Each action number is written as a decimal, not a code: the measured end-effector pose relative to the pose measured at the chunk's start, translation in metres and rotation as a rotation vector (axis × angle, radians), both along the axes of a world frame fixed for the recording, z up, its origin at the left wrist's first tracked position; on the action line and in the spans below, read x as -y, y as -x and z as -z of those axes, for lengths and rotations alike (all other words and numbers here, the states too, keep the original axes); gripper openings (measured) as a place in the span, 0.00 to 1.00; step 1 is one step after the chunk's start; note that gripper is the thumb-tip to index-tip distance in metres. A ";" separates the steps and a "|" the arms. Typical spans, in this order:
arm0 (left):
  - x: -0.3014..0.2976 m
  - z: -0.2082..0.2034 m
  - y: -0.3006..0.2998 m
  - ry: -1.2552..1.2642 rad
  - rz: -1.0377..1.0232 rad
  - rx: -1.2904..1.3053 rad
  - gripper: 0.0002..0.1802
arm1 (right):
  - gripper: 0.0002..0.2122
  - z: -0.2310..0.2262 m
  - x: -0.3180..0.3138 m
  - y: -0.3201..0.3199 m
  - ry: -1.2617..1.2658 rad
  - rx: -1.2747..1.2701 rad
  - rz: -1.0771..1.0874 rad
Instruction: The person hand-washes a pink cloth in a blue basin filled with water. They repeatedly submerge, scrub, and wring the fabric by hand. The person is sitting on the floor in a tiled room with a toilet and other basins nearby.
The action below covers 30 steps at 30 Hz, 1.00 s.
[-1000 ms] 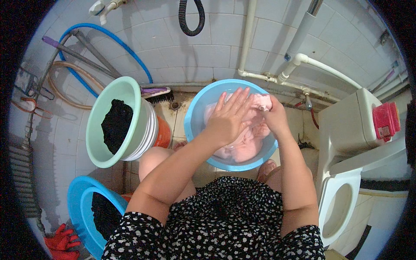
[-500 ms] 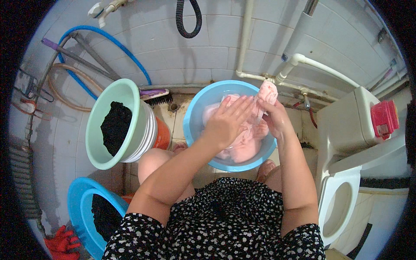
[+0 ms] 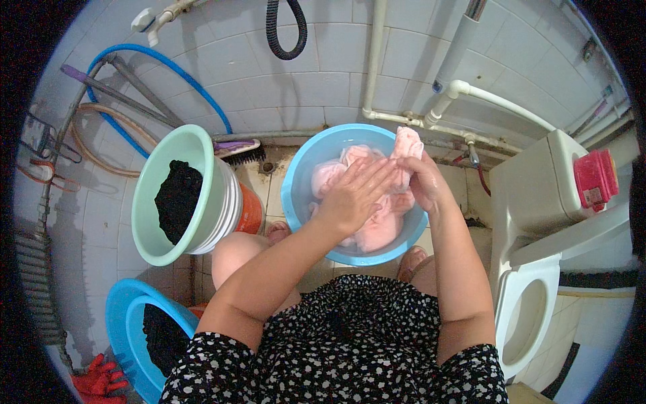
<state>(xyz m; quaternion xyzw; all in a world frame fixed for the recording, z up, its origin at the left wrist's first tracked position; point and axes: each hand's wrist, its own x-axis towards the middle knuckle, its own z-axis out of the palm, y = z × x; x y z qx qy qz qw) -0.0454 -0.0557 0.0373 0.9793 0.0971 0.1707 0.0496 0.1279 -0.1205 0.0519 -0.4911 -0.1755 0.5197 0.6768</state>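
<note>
Pink wet cloth (image 3: 380,232) lies bunched in water in a light-blue basin (image 3: 291,215) on the floor before me. My right hand (image 3: 425,180) is closed round a piece of it at the basin's right side, with a wad of cloth sticking up above thumb and fingers. Palm down across the middle of the basin, my left hand (image 3: 355,194) has its fingers stretched out and resting on the cloth, their tips near the right hand. What lies under the left palm is hidden.
To the left, a green basin (image 3: 142,229) with black cloth (image 3: 178,202) sits on a bucket (image 3: 249,210). Nearer me stands another blue basin (image 3: 120,323), beside red gloves (image 3: 99,380). A purple brush (image 3: 239,149) lies by the wall. A toilet (image 3: 531,323) stands right.
The left hand has shifted slightly over the cloth, and the raised wad in the right hand has tilted and dropped a little. More folded pink cloth shows at the basin's far left.
</note>
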 end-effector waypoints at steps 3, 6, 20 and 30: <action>-0.005 -0.001 -0.004 0.087 0.013 0.115 0.37 | 0.16 -0.002 -0.003 0.005 -0.033 -0.052 0.113; -0.012 -0.003 -0.012 1.168 -0.005 0.476 0.32 | 0.14 -0.017 -0.004 0.009 0.053 -0.186 0.111; -0.041 -0.021 -0.002 2.088 0.075 0.654 0.30 | 0.07 -0.010 0.001 0.027 0.021 0.232 -0.143; -0.034 -0.022 -0.007 1.837 -0.011 0.608 0.29 | 0.08 -0.014 0.000 0.029 0.099 0.340 -0.189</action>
